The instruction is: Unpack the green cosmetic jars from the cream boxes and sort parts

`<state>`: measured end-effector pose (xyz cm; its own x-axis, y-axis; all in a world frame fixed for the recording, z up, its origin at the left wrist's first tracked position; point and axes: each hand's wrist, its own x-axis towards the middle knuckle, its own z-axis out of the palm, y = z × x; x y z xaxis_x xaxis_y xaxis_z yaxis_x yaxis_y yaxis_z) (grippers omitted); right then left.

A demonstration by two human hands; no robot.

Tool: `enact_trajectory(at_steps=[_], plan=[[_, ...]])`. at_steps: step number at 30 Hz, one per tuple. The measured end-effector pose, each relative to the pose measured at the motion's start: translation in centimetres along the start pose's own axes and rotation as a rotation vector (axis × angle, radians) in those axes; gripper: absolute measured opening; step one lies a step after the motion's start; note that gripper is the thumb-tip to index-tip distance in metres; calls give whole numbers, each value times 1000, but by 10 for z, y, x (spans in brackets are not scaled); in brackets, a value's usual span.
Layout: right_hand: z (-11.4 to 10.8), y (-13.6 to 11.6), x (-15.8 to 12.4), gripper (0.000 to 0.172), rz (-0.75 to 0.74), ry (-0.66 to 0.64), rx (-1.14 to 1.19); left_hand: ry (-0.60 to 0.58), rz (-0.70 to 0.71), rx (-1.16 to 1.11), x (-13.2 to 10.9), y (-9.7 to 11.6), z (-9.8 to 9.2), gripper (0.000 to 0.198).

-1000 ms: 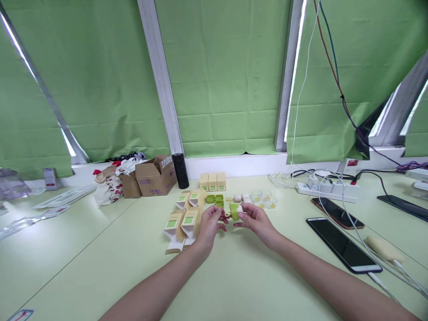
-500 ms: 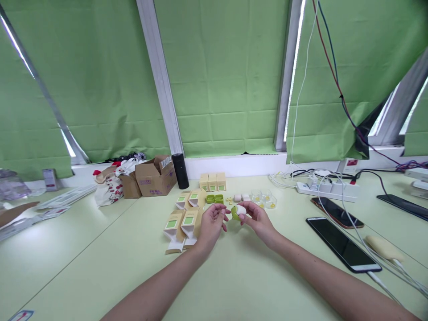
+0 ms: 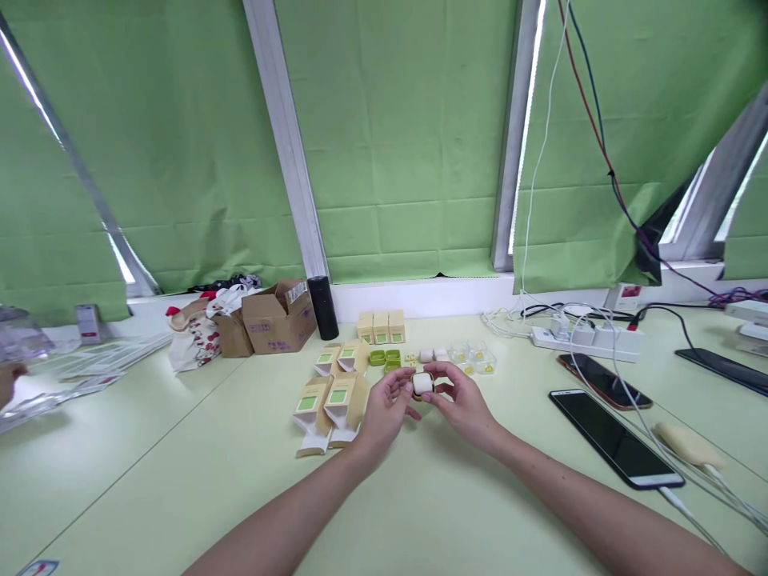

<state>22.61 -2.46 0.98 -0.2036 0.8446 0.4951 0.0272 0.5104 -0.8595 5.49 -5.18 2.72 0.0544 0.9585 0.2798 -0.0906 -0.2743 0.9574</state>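
Note:
Between my fingertips sits a small rounded white piece [image 3: 423,383] with a green and dark rim around it; its exact kind is unclear. My left hand [image 3: 387,406] pinches its left side, thumb in front. On the other side my right hand [image 3: 465,404] grips it with thumb and fingers. Just beyond the hands lie small green square cups [image 3: 385,358], tiny yellow pieces [image 3: 410,360], two white rounded blocks [image 3: 433,354] and clear plastic cups [image 3: 474,356] with yellow spots inside. Left of my left hand stand several opened cardboard boxes [image 3: 339,398] with green labels.
Closed small boxes [image 3: 381,327] line the back, beside a black cylinder [image 3: 323,308] and a carton [image 3: 279,317]. Phones [image 3: 615,436], cables and a power strip [image 3: 588,344] occupy the right. Another person's hand [image 3: 8,382] shows at the far left edge.
My left hand has closed in on the piece, which now sits between both hands with its white face turned toward me. The other person's hand at far left has drawn back leftward.

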Motion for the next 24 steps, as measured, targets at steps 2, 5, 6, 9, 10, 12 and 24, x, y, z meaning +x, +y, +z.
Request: enact_trajectory(at_steps=[2, 5, 6, 9, 10, 12, 24], plan=[[0, 1, 0, 32, -45, -8, -41, -13, -3, -5, 0, -1, 0, 48], [-2, 4, 1, 31, -118, -17, -115, -16, -5, -17, 0, -3, 0, 45], [-3, 4, 0, 30, -148, -27, -153, -16, -3, -17, 0, -4, 0, 44], [-6, 4, -2, 35, -269, -57, -353, -13, 19, 17, 1, -7, 0, 41], [-7, 4, -3, 38, -317, -65, -439, -12, 35, 39, 0, -7, 0, 40], [-8, 1, -5, 42, -405, -83, -598, -16, 75, 94, -1, -9, 1, 36], [-9, 2, -7, 36, -514, -118, -827, -25, 165, 415, -7, -5, 2, 27]])
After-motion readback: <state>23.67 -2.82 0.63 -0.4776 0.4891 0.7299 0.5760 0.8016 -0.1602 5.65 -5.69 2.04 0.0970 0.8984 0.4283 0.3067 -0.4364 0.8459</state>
